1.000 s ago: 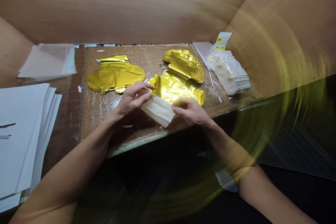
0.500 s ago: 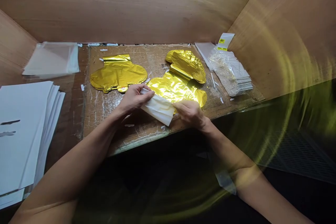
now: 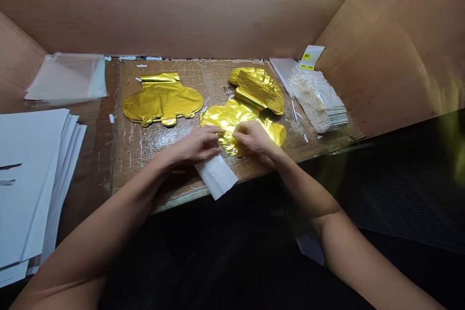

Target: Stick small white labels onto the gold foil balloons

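A folded white sheet (image 3: pixel 217 177), thin like paper or plastic film, hangs below my left hand (image 3: pixel 205 144) and over the table's front edge. The bent fingers of that hand hold its upper end. My right hand (image 3: pixel 252 136) is closed in a pinch right beside the left fingertips, above a shiny flat gold foil balloon (image 3: pixel 225 118). What sits in that pinch is too hidden to make out. Further left lies a stack of flat gold foil balloons (image 3: pixel 163 99). Another gold foil piece (image 3: pixel 259 85) is folded back behind the one under my hands.
White cards or sheets (image 3: pixel 29 174) are piled at the left, with clear plastic sleeves (image 3: pixel 69 77) behind them. Thin white sticks (image 3: pixel 332 101) in netted wrapping lie at the right. Wooden walls (image 3: pixel 181 9) enclose the cardboard-covered table (image 3: pixel 141 164).
My right hand has left the white sheet's right end and moved up and left to the left fingertips. The sheet now hangs lower and steeper from my left hand.
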The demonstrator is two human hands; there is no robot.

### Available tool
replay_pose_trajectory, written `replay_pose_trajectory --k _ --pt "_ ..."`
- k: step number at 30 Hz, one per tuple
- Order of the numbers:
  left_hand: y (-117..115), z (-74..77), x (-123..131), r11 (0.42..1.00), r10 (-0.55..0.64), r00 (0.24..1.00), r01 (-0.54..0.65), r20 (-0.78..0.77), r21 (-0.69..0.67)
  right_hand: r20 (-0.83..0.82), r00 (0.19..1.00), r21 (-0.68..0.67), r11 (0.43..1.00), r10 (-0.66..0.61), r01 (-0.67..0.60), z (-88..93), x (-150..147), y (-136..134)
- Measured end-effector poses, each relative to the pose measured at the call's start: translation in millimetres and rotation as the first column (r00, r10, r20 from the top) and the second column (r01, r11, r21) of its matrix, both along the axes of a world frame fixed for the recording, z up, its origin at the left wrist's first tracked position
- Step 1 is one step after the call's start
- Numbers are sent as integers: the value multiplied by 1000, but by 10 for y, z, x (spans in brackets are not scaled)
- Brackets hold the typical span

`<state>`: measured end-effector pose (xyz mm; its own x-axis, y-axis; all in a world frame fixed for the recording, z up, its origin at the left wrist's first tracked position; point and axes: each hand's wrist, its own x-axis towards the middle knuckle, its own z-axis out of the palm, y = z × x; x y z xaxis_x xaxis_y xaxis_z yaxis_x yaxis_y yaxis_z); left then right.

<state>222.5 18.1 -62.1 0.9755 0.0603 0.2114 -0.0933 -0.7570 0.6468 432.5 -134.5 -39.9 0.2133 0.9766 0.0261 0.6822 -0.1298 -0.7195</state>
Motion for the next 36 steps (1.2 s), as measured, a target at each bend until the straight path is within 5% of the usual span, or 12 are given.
replay_pose_trajectory --k 3,8,13,16,21,24,27,31,34,36 --pt "-11 -95 16 997 -8 999 11 -45 70 247 969 -52 998 -28 42 -81 -75 42" --pt "-9 -101 19 998 -5 1000 7 -23 58 590 793 5 983 -149 181 -63 -82 -32" --pt "-11 -82 19 997 3 999 0 -36 78 485 875 -42 999 7 15 -100 48 24" --pt "-8 -62 14 998 -18 998 21 -52 65 442 897 -67 998 14 17 -126 71 66" --pt "-6 61 -10 994 58 998 -55 33 -92 380 921 -82 995 85 -58 -79 114 137" --pt "-1 132 -26 938 284 959 -272 26 -215 147 987 -41 998 58 -53 158 444 263" --pt "2 153 -34 875 391 920 -384 -39 -295 -14 1000 -21 999 -25 24 604 1052 408" --pt "-7 134 -31 817 407 912 -392 -58 -423 116 916 157 918 -384 365 1143 1623 437" --pt "-43 115 -15 734 400 914 -362 -65 -575 151 880 316 866 -450 388 1127 1375 321" --pt "-97 109 2 661 389 920 -313 -45 -682 135 944 242 934 -300 263 890 935 207"
